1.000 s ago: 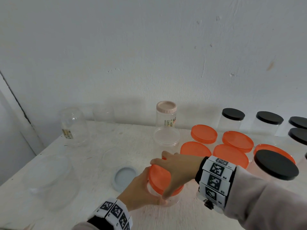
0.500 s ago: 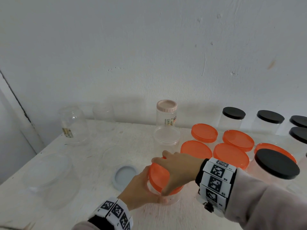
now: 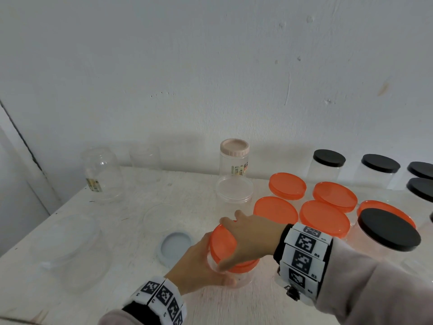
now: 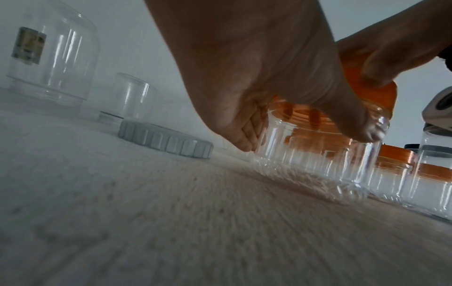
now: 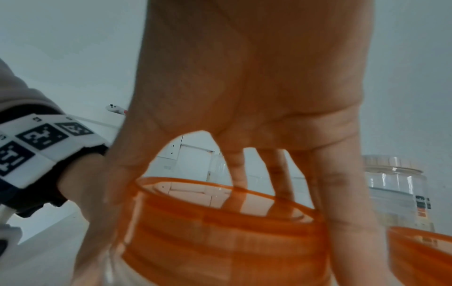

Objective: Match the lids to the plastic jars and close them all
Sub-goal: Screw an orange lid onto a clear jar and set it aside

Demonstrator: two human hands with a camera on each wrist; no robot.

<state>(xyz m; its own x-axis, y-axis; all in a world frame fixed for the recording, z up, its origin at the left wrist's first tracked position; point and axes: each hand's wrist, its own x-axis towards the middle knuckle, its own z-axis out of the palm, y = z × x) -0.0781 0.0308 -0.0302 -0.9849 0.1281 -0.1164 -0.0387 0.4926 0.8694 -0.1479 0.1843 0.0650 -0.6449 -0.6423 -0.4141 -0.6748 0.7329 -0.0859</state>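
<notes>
- Head view: the left hand [image 3: 199,266] wraps round a clear jar [image 3: 236,277] standing on the white table [image 3: 234,308], near its front edge.
- The right hand [image 3: 248,240] grasps the orange lid [image 3: 222,242] from above, fingers curled over its rim; the lid sits tilted on the jar's mouth.
- A grey lid [image 3: 175,247] lies just left of the jar.
- Closed orange-lidded jars [image 3: 323,219] crowd close on the right.
- Bare tabletop lies in front.

Head view high, looking down at table [image 3: 117,289], both wrist views low, close, sharing orange-lidded jar [image 4: 318,154]
</notes>
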